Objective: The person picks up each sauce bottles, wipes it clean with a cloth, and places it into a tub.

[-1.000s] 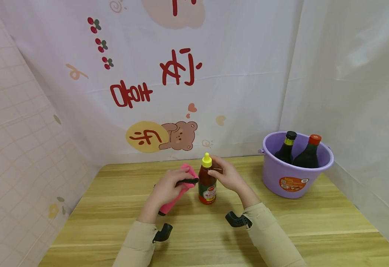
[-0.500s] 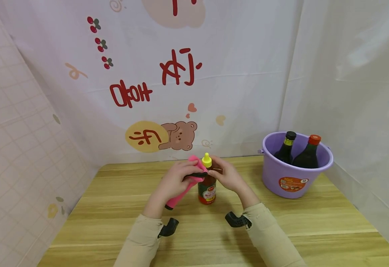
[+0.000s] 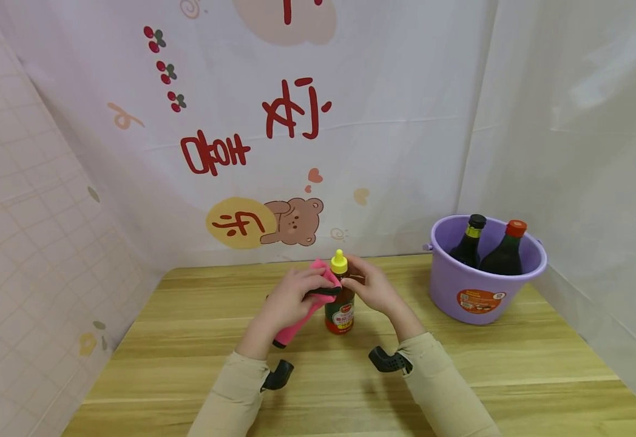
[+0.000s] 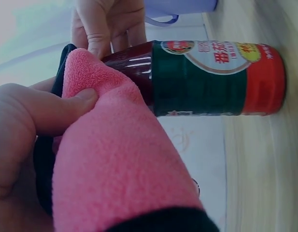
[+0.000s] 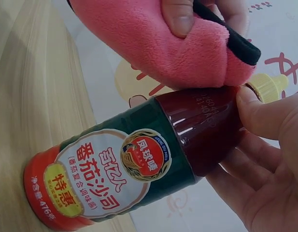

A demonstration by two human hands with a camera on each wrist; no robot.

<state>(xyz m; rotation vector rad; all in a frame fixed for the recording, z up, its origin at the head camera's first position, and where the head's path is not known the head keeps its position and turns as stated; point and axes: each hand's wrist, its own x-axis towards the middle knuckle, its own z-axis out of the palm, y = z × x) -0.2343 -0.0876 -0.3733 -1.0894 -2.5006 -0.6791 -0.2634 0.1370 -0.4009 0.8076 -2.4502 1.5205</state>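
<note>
A ketchup bottle (image 3: 340,315) with a yellow nozzle cap (image 3: 339,263) stands upright on the wooden table. My right hand (image 3: 375,286) grips its neck from the right, thumb in front and fingers behind, as the right wrist view shows. In my left hand (image 3: 290,298) is a folded pink cloth (image 4: 115,140) with black edging, pinched under the thumb. The cloth lies against the bottle's upper left side, just below the cap. In the right wrist view, the pink cloth (image 5: 187,53) covers part of the dark red shoulder.
A purple bucket (image 3: 439,285) stands at the table's right rear. Inside it are two dark bottles, one with a black cap (image 3: 477,221) and one with a red cap (image 3: 516,228). A printed white curtain (image 3: 394,152) hangs behind the table (image 3: 340,394).
My left hand has moved right with the cloth, bringing it from beside the bottle onto its upper part. Over the last half second it shifts slightly. The right hand keeps its grip; the bottle stays put.
</note>
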